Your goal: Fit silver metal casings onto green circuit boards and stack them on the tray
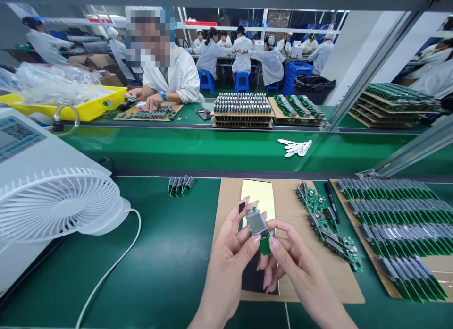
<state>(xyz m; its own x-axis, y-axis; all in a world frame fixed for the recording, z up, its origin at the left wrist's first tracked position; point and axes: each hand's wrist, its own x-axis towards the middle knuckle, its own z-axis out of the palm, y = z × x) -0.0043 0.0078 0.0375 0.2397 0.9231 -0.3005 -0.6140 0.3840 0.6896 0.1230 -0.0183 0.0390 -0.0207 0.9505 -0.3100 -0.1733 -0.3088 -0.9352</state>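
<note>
Between both hands is a small green circuit board with a grey display screen point(256, 223), its screen tilted up toward me. My left hand point(231, 251) grips its left side, thumb on the lower edge of the screen. My right hand point(292, 253) pinches the lower right corner, and its other fingers curl beneath. Under the hands, a yellow and black sheet point(260, 189) lies on a flat piece of cardboard point(230, 201). On the cardboard's right side sits a loose row of green circuit boards point(320, 215).
Display boards in rows stand on a cardboard sheet point(399, 230) at right, beside a black pen point(331, 202). Several boards point(180, 185) stand at back left. A white fan point(60, 206) is on the left. White plastic pieces point(295, 147) lie on the green belt point(198, 147); a co-worker point(180, 76) sits beyond.
</note>
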